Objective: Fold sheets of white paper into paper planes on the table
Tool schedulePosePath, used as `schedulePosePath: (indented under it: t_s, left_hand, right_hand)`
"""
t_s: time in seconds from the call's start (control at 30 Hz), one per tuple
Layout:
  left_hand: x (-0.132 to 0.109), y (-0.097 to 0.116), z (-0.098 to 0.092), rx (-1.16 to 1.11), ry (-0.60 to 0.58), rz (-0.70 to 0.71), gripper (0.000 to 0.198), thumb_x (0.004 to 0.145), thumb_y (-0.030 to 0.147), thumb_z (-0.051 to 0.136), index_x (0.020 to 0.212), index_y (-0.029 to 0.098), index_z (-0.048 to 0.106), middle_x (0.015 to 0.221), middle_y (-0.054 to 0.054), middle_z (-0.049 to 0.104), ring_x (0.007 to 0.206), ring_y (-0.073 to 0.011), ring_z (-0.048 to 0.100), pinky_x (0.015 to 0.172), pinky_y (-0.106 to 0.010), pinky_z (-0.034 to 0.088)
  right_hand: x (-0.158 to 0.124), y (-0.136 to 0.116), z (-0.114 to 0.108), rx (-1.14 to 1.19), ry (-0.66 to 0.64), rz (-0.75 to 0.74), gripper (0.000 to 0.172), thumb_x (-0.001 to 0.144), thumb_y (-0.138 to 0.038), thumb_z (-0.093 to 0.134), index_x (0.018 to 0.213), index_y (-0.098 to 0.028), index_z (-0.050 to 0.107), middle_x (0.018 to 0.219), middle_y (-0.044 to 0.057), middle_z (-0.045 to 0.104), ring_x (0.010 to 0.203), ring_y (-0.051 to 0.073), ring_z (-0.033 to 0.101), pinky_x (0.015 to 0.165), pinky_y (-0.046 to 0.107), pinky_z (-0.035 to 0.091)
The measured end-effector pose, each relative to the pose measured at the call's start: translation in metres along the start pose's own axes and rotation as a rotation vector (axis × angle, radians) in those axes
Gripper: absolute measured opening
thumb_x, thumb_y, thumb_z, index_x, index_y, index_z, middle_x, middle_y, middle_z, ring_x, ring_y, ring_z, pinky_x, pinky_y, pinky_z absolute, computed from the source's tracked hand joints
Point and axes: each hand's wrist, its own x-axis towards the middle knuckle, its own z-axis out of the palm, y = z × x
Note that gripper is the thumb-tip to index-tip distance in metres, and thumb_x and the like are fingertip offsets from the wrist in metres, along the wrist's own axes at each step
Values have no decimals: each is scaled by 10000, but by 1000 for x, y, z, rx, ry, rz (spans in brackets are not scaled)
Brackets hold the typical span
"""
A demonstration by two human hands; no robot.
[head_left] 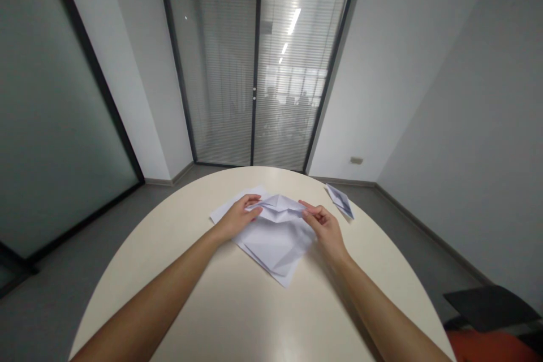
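A folded sheet of white paper [280, 203] is held between my two hands, with creases across its middle. My left hand [240, 215] pinches its left end between thumb and fingers. Its right end is in the pinch of my right hand [324, 226]. Beneath lie more white sheets [271, 249], one corner pointing toward me and another reaching out to the left behind my left hand. How many sheets lie there cannot be made out.
A small folded paper piece [340, 201] lies near the round table's [237, 317] back right edge. Beyond the table stand glass doors with blinds [254, 68]. A black and red chair [492, 317] is at the lower right.
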Motion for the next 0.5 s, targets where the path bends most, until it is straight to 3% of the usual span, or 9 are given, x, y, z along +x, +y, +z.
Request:
schedulePosePath:
  t_s: [0.1, 0.27, 0.5]
  left_hand:
    - [-6, 4, 1, 114, -66, 61, 558, 748, 391, 763, 1241, 204, 584, 1287, -125, 636, 1202, -279, 591, 1002, -412, 476]
    - [-15, 12, 0, 247, -194, 64, 548, 744, 426, 756, 1230, 214, 619, 1163, -92, 706, 1071, -278, 657, 919, -383, 511]
    - [-17, 13, 1, 377, -174, 128, 531, 772, 376, 713, 1271, 229, 608, 1315, -86, 639, 1177, -281, 605, 1011, -408, 470]
  right_hand:
    - [2, 3, -4, -8, 38, -34, 328, 811, -514, 730, 842, -218, 591, 1246, 137, 691, 1098, 285, 674, 922, 462, 535]
    - [4, 3, -6, 26, 55, -50, 332, 866, -545, 646, 876, -239, 517, 1195, 118, 714, 989, 253, 698, 814, 410, 566]
    - [3, 0, -5, 87, 121, 5, 338, 870, -564, 617, 903, -276, 443, 894, 20, 744, 767, 220, 699, 659, 342, 558]
